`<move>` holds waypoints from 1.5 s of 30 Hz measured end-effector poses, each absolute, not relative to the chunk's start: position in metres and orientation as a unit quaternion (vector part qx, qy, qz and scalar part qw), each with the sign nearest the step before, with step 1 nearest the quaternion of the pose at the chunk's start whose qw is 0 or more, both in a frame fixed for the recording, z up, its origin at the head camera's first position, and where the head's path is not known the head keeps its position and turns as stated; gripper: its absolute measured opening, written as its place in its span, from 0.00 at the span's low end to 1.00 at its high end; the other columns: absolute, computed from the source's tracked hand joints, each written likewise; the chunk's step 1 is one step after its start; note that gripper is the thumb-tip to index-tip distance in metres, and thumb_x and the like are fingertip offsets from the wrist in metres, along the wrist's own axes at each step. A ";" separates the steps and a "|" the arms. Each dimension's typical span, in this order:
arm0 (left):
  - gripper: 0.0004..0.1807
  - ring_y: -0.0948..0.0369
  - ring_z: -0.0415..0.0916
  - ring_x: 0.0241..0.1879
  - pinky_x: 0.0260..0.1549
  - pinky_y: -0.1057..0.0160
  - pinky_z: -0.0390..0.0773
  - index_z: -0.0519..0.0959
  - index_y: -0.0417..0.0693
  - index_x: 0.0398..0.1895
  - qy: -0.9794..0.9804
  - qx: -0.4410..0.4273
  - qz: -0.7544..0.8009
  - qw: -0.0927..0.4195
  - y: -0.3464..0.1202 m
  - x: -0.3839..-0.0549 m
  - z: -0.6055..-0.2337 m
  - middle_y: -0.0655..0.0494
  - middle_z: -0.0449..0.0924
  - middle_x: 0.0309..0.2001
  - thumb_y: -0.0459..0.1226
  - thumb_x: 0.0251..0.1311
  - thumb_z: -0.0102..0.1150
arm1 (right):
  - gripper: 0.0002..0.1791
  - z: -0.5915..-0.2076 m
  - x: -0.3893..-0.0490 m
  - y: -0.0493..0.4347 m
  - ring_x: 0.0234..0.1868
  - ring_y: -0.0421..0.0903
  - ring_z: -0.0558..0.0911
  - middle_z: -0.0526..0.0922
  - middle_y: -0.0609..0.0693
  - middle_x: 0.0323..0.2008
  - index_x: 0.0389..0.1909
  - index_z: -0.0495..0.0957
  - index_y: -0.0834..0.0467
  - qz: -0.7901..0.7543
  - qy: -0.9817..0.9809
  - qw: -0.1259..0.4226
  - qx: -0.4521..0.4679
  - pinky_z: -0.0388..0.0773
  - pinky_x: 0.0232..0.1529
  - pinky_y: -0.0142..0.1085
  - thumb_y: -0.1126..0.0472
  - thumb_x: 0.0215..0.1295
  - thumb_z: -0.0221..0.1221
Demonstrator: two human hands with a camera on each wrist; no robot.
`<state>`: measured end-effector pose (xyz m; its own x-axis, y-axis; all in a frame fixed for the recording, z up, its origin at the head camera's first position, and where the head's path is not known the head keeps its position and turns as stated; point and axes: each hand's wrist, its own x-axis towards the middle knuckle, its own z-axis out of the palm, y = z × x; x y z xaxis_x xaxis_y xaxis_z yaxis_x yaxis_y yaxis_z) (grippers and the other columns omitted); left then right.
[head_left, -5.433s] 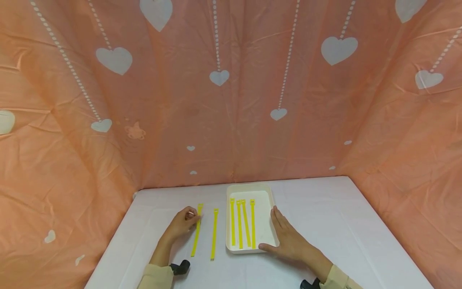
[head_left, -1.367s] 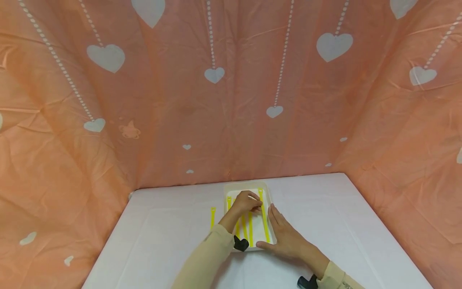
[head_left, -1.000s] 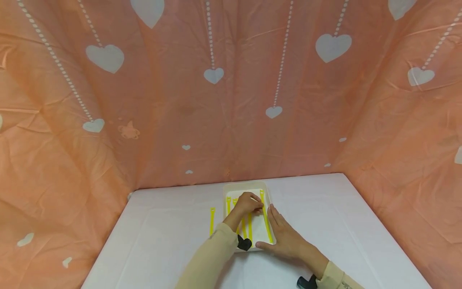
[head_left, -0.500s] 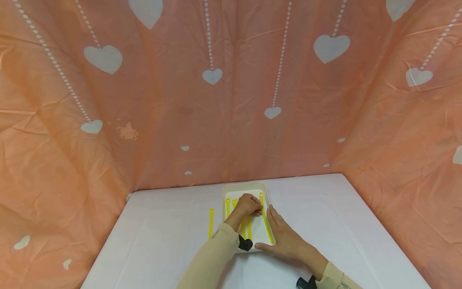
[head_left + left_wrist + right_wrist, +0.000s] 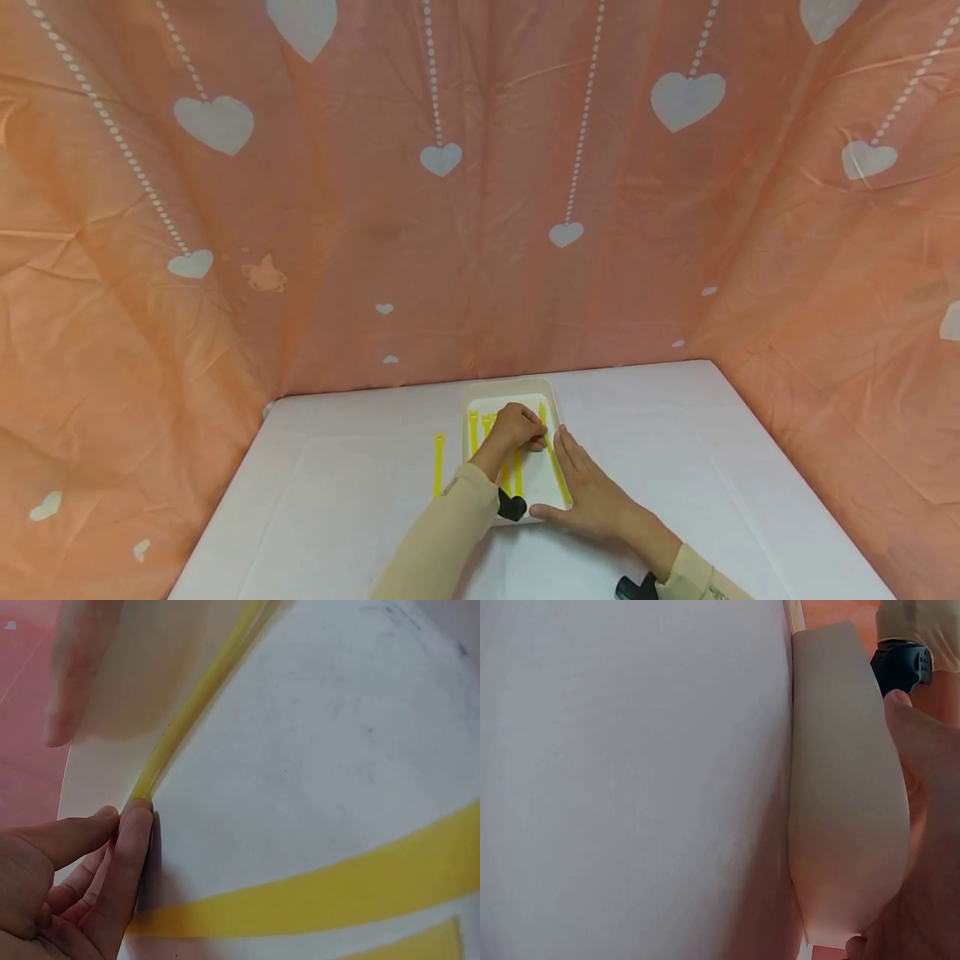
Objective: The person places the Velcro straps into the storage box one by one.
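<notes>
My left hand (image 5: 517, 427) reaches over the white tray (image 5: 480, 389) and pinches a yellow cable strap (image 5: 557, 473) between thumb and fingers, close to the tray's right wall. In the left wrist view that strap (image 5: 199, 705) stands nearly on its narrow edge, its near part at the fingertips. My right hand (image 5: 596, 496) rests against the tray's right side, fingers straight along the wall and thumb at the front corner. The right wrist view shows the tray's outer wall (image 5: 844, 780) beside that hand. Several other yellow straps (image 5: 518, 475) lie lengthwise in the tray, partly hidden under my left arm.
One more yellow strap (image 5: 439, 462) lies on the white tabletop (image 5: 337, 483) left of the tray, its lower end covered by my sleeve (image 5: 442, 533). A peach curtain with hearts (image 5: 480, 275) encloses the table at the back and sides.
My left hand has carried a yellow strap from the table on the left into the tray's right side. Lately that strap slid slightly towards me and turned on edge. My right hand stays put.
</notes>
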<state>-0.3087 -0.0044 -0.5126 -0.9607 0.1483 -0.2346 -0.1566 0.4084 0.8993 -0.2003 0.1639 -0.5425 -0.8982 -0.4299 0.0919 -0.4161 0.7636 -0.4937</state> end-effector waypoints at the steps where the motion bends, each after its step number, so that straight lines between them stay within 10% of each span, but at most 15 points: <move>1: 0.04 0.51 0.91 0.28 0.29 0.63 0.90 0.82 0.35 0.35 0.828 -0.002 0.542 0.140 -0.004 -0.309 -0.513 0.39 0.89 0.28 0.25 0.66 0.70 | 0.70 -0.543 -0.200 0.164 0.84 0.67 0.52 0.43 0.67 0.86 0.84 0.44 0.71 -0.261 0.939 0.011 -0.226 0.61 0.80 0.61 0.24 0.65 0.63; 13: 0.07 0.63 0.85 0.19 0.25 0.67 0.87 0.82 0.39 0.31 0.841 0.001 0.521 0.147 -0.004 -0.315 -0.521 0.49 0.87 0.23 0.27 0.65 0.72 | 0.70 -0.545 -0.201 0.164 0.85 0.67 0.52 0.42 0.68 0.86 0.84 0.43 0.71 -0.258 0.940 0.012 -0.224 0.59 0.81 0.60 0.24 0.65 0.63; 45: 0.06 0.56 0.90 0.28 0.32 0.67 0.88 0.89 0.33 0.37 0.857 0.027 0.497 0.132 -0.010 -0.305 -0.503 0.45 0.90 0.28 0.31 0.69 0.69 | 0.70 -0.540 -0.200 0.163 0.85 0.65 0.50 0.41 0.66 0.86 0.85 0.43 0.71 -0.260 0.940 0.021 -0.221 0.58 0.82 0.59 0.23 0.65 0.62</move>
<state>-0.3052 -0.0098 -0.5029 -0.9638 0.1771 -0.1996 -0.0853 0.5043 0.8593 -0.2004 0.1635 -0.5399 -0.9017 -0.4258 0.0747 -0.4038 0.7679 -0.4972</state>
